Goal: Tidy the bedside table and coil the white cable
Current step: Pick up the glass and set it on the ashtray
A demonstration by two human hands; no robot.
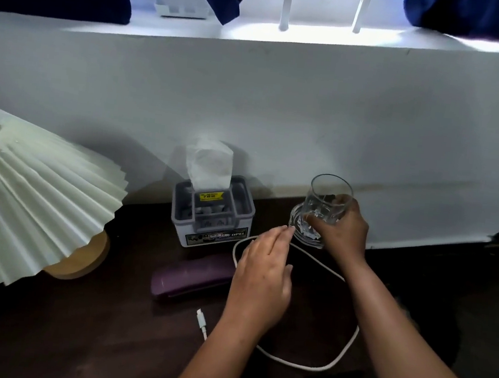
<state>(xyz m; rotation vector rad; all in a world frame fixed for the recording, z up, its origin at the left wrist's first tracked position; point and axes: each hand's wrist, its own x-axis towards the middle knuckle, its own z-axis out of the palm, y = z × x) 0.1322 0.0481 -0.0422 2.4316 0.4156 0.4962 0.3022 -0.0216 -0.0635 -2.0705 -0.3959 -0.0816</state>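
A clear drinking glass (328, 197) is held near the back of the dark bedside table (102, 327), with my right hand (343, 227) wrapped around its lower half. Under it sits a clear glass coaster or dish (296, 217). My left hand (263, 271) hovers flat with fingers together, its fingertips touching the edge of that dish. A white cable (345, 349) lies in a loose loop on the table, running under my left hand, with its plug (201, 320) free at the front left.
A grey tissue box (210, 218) with a tissue sticking up stands at the wall. A purple case (191, 278) lies in front of it. A pleated cream lamp (30, 195) on a wooden base fills the left side. A white wall rises behind.
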